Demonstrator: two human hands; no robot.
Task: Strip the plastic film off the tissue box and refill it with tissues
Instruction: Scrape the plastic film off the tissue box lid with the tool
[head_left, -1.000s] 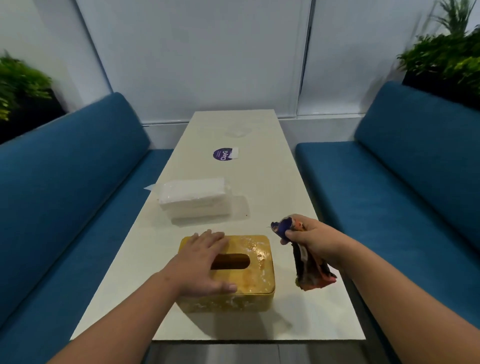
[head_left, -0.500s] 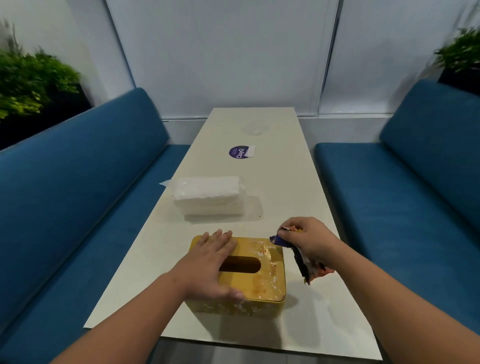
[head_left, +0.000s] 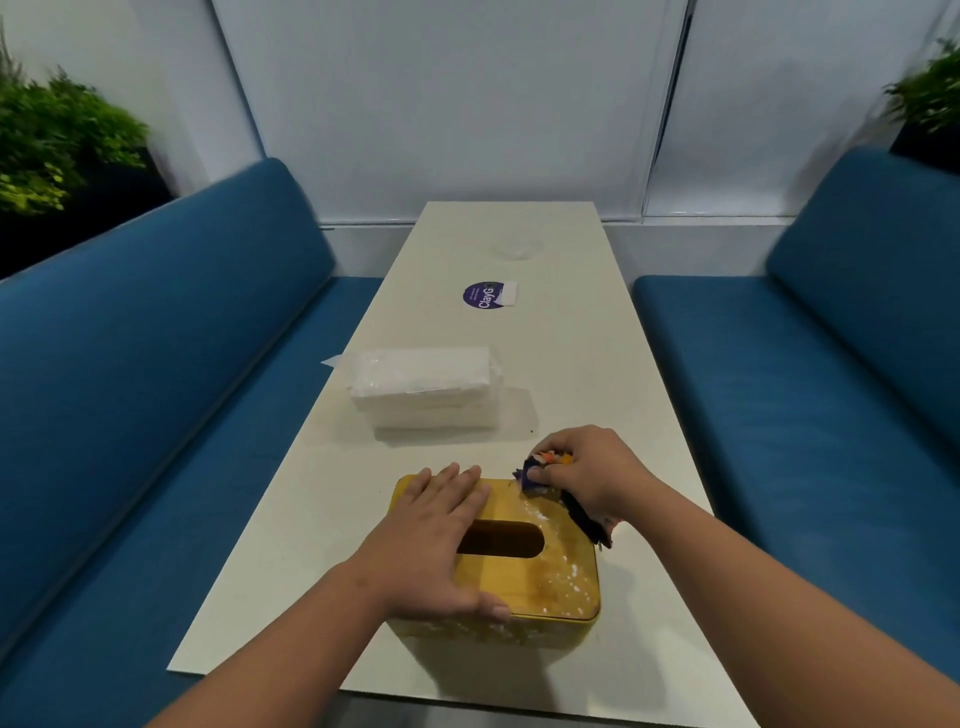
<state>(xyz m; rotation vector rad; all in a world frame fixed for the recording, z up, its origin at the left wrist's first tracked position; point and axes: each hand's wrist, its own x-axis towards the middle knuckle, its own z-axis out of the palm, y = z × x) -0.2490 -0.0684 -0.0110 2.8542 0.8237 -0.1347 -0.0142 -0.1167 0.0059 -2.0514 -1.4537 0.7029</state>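
Note:
A yellow tissue box (head_left: 556, 577) with a dark oval slot stands near the front edge of the white table (head_left: 582, 374); white scraps of residue speckle its lid. My left hand (head_left: 431, 540) lies flat on the left half of the lid, thumb hooked over the near edge. My right hand (head_left: 587, 473) is closed on a crumpled piece of purple, orange and dark plastic film (head_left: 545, 467), held at the lid's far right corner. A stack of white tissues (head_left: 423, 387) in clear wrap lies on the table behind the box.
A round purple sticker (head_left: 480, 294) with a white tab is stuck mid-table. Blue sofas flank the table, one on the left (head_left: 156, 374) and one on the right (head_left: 831, 364). Green plants stand behind both sofas. A white wall closes the far end.
My right hand has moved left and forward with the crumpled film, from beside the box to its far right corner. My left hand stays flat on the lid. The head camera shifted.

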